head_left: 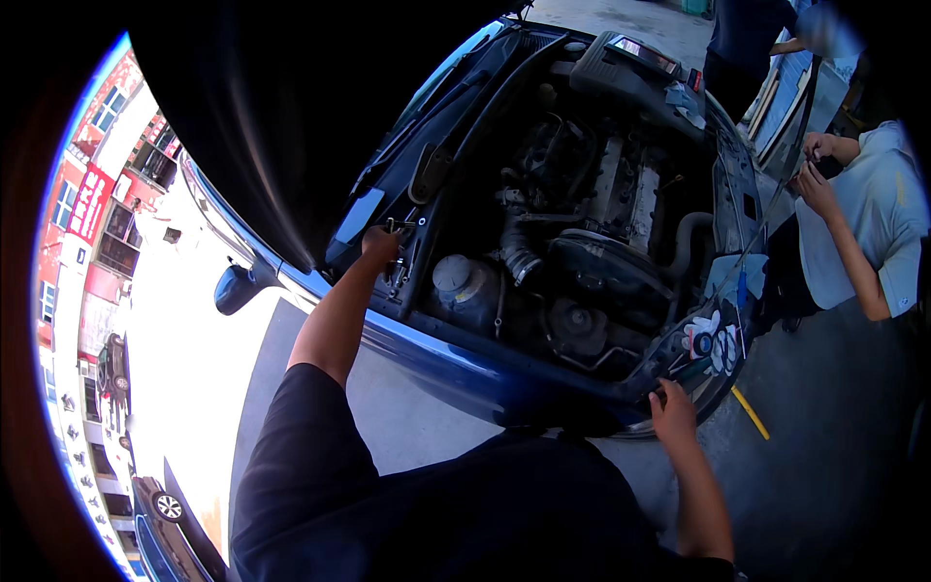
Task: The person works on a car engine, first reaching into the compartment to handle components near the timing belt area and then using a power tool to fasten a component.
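My left hand [380, 244] reaches to the ledge at the windscreen side of a dark blue car's engine bay. Its fingers are closed in among small metal tools [398, 264], and what they grip is too small to make out. Low on the right, my right hand [674, 409] is over the car's front corner, fingers apart and holding nothing. Between the hands lies the uncovered engine [616, 194]. A round-capped reservoir [454, 276] is near my left hand. White-and-black gloves [716, 344] rest on the front edge beyond my right hand.
The raised bonnet [242, 126] darkens the upper left. A dark plastic engine cover [621, 78] lies across the far side of the bay. A person in a light shirt [863, 223] stands at the front right, another person in dark clothes [747, 39] behind. A yellow bar [750, 412] is by the bumper.
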### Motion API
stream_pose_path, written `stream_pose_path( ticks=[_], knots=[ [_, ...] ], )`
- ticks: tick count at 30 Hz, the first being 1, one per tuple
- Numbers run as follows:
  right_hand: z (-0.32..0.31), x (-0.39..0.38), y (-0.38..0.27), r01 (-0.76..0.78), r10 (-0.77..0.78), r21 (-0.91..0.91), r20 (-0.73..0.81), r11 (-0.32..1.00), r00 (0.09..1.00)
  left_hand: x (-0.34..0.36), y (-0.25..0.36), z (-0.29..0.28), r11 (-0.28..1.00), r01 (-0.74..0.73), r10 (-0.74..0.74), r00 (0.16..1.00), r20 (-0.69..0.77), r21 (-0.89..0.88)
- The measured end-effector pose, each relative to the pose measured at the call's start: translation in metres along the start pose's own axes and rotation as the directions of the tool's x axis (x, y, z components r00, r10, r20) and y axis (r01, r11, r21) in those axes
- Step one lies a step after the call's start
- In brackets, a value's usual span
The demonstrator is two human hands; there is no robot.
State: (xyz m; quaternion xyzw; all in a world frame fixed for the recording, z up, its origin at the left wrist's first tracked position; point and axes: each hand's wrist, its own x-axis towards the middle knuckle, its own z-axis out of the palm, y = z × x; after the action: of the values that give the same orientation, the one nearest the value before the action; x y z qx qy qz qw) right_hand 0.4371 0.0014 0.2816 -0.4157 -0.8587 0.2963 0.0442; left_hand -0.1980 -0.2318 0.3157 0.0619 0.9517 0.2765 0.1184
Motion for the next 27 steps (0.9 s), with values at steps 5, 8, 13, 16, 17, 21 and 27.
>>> stream_pose_path(
  ticks=[5,8,13,16,17,21,27],
  knots=[
    [0.008,-0.071,0.037,-0.109,0.117,0.064,-0.154,0.992,0.981,0.014,0.003,0.004,0.991,0.053,-0.063,0.995,0.079,0.124],
    [0.014,-0.087,0.021,-0.161,0.170,0.058,-0.196,0.985,0.966,0.019,-0.015,0.022,0.959,-0.029,0.067,0.990,-0.124,0.282],
    [0.033,-0.054,-0.042,-0.080,0.136,0.205,-0.274,0.976,0.952,0.017,-0.022,0.028,0.961,-0.011,0.056,0.986,-0.155,0.277],
    [0.074,-0.018,-0.062,0.050,0.063,0.294,-0.364,0.954,0.929,-0.002,-0.001,0.019,0.963,-0.012,0.048,0.991,-0.127,0.270],
    [0.089,-0.003,-0.064,0.057,0.073,0.311,-0.391,0.949,0.917,-0.006,0.009,0.016,0.960,-0.007,0.038,0.994,-0.104,0.280],
    [0.125,0.039,-0.092,0.045,0.166,0.433,-0.438,0.900,0.884,0.014,0.014,0.014,0.931,-0.125,0.217,0.945,-0.245,0.344],
    [0.160,0.051,-0.097,0.073,0.116,0.283,-0.598,0.956,0.793,0.090,0.052,0.033,0.848,-0.366,0.486,0.825,-0.288,0.384]
  ],
)
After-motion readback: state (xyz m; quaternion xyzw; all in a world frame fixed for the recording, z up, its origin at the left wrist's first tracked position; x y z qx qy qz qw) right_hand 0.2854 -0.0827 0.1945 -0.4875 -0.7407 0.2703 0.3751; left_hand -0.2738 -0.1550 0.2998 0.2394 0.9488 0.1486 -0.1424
